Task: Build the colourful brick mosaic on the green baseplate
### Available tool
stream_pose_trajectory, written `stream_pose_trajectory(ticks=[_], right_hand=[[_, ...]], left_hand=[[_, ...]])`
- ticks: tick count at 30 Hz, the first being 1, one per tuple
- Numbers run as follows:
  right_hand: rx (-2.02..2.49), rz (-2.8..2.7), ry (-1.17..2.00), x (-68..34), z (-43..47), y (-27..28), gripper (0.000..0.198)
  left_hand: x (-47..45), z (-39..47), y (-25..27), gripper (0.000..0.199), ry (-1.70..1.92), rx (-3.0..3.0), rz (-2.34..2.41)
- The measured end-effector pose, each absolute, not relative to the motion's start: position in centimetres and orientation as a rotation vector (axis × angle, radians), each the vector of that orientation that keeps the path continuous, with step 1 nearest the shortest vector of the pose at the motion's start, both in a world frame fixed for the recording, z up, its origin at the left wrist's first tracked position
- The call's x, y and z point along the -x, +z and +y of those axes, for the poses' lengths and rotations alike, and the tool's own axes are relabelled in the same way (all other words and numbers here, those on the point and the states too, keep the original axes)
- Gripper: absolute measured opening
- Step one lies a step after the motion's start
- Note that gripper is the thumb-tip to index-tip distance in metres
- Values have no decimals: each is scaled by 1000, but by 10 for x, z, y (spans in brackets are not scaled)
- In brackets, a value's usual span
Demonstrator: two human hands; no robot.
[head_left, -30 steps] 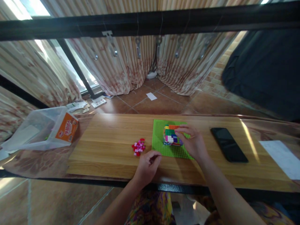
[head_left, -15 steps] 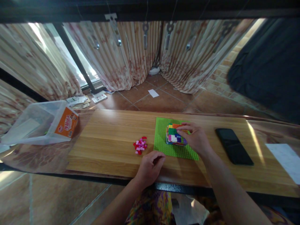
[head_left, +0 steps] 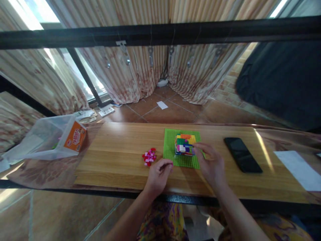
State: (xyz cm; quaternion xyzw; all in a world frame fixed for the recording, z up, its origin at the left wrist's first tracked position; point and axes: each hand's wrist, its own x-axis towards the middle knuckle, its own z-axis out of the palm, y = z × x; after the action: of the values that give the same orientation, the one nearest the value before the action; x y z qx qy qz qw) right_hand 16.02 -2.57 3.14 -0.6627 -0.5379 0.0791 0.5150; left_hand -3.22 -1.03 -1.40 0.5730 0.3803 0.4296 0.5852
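Observation:
A block of multicoloured toy bricks [head_left: 181,150] stands on a green baseplate [head_left: 169,139]. A small magenta piece shows on its top. My right hand [head_left: 212,164] is at the block's right side, thumb and forefinger drawn together at its edge. Something thin and dark blue shows by those fingertips; I cannot tell whether it is held or part of the block. My left hand [head_left: 158,175] rests by the baseplate's front left corner, its fingers curled in a pinch with a bit of pink at the tips. Left of it lies a pile of small pink and red bricks [head_left: 149,156].
A black phone [head_left: 242,154] lies on the wooden board [head_left: 117,144] to the right, with a white sheet of paper [head_left: 298,169] beyond it. At the far left stands a clear plastic box [head_left: 50,134] with an orange label. A dark metal bar [head_left: 140,35] crosses above the table.
My right hand has drawn back from the block's top to its right edge, uncovering the magenta piece. My left hand stays nearly in place; pink now shows at its fingertips. The view has tilted up.

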Motion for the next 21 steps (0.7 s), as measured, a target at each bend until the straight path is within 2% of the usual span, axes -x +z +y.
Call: stream_pose_trajectory(ticks=[4,8,15,21], right_hand=[[1536,-1380,534,-131,-58,36,19],[1472,-1393,646,-122,-66,32,18],[1437,-1526,608,-140,-63,35,14],[1509,-1650,368,-156,-54,38,15]], left_hand=[[26,-12,4,16,982,-1412,849],[19,-13,19,20,913,-1527,763],[10,-13,25,29,823,-1559,818],[-4,-7,33,29,887,-1493,838]])
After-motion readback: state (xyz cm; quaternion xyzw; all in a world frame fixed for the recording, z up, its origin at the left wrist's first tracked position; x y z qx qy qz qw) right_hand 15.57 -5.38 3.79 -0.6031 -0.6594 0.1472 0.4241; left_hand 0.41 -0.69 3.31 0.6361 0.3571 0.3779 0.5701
